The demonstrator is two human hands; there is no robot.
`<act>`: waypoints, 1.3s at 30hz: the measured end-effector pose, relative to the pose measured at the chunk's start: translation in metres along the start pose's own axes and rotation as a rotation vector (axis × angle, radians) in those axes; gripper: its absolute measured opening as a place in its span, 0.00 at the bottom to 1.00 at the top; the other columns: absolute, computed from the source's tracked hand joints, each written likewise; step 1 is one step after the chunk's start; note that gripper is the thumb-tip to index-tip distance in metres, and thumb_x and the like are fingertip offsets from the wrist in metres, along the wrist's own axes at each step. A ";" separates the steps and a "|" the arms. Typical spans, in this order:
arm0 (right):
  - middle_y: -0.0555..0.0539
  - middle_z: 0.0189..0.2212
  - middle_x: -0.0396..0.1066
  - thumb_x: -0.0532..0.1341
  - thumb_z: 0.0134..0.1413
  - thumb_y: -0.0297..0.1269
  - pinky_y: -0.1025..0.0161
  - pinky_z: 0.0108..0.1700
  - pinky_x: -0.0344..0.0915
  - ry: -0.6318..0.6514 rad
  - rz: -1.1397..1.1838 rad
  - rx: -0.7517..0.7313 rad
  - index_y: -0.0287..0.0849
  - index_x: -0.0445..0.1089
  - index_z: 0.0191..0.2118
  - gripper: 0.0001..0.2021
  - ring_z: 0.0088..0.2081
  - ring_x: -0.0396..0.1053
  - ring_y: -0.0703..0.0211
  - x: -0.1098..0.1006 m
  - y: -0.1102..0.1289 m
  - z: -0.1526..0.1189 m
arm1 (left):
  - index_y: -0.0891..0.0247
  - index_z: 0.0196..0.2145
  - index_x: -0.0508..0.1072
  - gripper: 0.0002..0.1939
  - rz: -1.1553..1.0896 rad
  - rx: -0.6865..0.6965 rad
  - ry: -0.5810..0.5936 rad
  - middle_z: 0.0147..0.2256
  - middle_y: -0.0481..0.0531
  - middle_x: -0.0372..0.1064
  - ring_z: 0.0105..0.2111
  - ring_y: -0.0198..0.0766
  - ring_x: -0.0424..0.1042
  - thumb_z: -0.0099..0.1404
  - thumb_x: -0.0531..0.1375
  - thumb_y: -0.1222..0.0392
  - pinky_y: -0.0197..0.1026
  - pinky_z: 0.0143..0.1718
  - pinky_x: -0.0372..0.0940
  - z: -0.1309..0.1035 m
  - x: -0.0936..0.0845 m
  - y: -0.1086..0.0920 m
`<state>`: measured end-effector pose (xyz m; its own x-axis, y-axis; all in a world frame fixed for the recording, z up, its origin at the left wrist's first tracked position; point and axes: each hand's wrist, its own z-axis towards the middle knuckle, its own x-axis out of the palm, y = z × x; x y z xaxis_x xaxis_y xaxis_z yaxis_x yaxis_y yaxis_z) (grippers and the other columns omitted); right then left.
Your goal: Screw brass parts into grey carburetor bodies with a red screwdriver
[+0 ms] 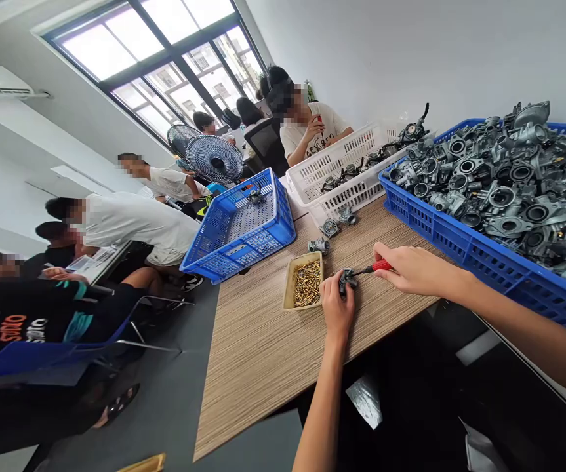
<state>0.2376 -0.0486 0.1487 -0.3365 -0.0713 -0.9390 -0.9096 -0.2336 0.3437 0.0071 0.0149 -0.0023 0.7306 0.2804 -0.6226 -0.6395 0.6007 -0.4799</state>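
My left hand (338, 303) is closed around a small grey metal carburetor (347, 280) on the wood-grain table (258, 341). In my right hand (403, 267) is a screwdriver (380, 265) with a red handle, its shaft pointing left into the carburetor. The tip's exact contact is too small to make out. Just left of my left hand stands a yellowish tub (290, 283) filled with small brass-coloured parts (308, 283). Beyond it, loose carburetor pieces (319, 245) lie on the table.
A blue crate (423, 219) heaped with carburetors stands at the right. Behind are a white basket (312, 177) with more carburetors and a blue crate (243, 249) with one piece inside. A co-worker (307, 128) sits across, holding a red-handled tool. Other people sit at the left.
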 end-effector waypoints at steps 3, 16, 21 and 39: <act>0.44 0.38 0.79 0.57 0.73 0.39 0.62 0.33 0.54 0.006 0.015 -0.013 0.44 0.60 0.50 0.07 0.40 0.79 0.46 -0.001 0.001 -0.001 | 0.61 0.57 0.72 0.16 0.000 -0.004 0.000 0.48 0.59 0.75 0.50 0.48 0.71 0.74 0.57 0.63 0.51 0.55 0.67 -0.001 0.000 0.001; 0.44 0.35 0.78 0.56 0.73 0.40 0.62 0.30 0.51 0.022 0.023 0.008 0.44 0.61 0.50 0.08 0.37 0.78 0.47 -0.002 0.003 -0.001 | 0.60 0.58 0.72 0.17 -0.005 -0.018 0.001 0.49 0.60 0.75 0.50 0.48 0.71 0.74 0.57 0.63 0.52 0.56 0.67 -0.001 0.001 0.000; 0.44 0.35 0.79 0.57 0.73 0.39 0.62 0.30 0.50 0.014 0.042 0.018 0.43 0.62 0.50 0.07 0.37 0.78 0.48 -0.003 0.005 0.000 | 0.61 0.58 0.72 0.17 -0.009 -0.010 -0.002 0.48 0.60 0.74 0.50 0.48 0.70 0.74 0.57 0.63 0.52 0.55 0.67 -0.001 0.000 -0.001; 0.44 0.35 0.78 0.57 0.72 0.40 0.63 0.31 0.52 0.001 0.064 0.030 0.44 0.62 0.50 0.08 0.38 0.79 0.46 0.001 0.001 0.002 | 0.60 0.59 0.71 0.18 0.013 -0.030 0.008 0.50 0.60 0.74 0.51 0.49 0.71 0.73 0.57 0.62 0.54 0.57 0.67 -0.002 0.001 0.001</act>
<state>0.2359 -0.0467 0.1480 -0.3942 -0.0865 -0.9150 -0.8929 -0.1997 0.4036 0.0067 0.0146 -0.0048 0.7200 0.2822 -0.6340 -0.6563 0.5738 -0.4899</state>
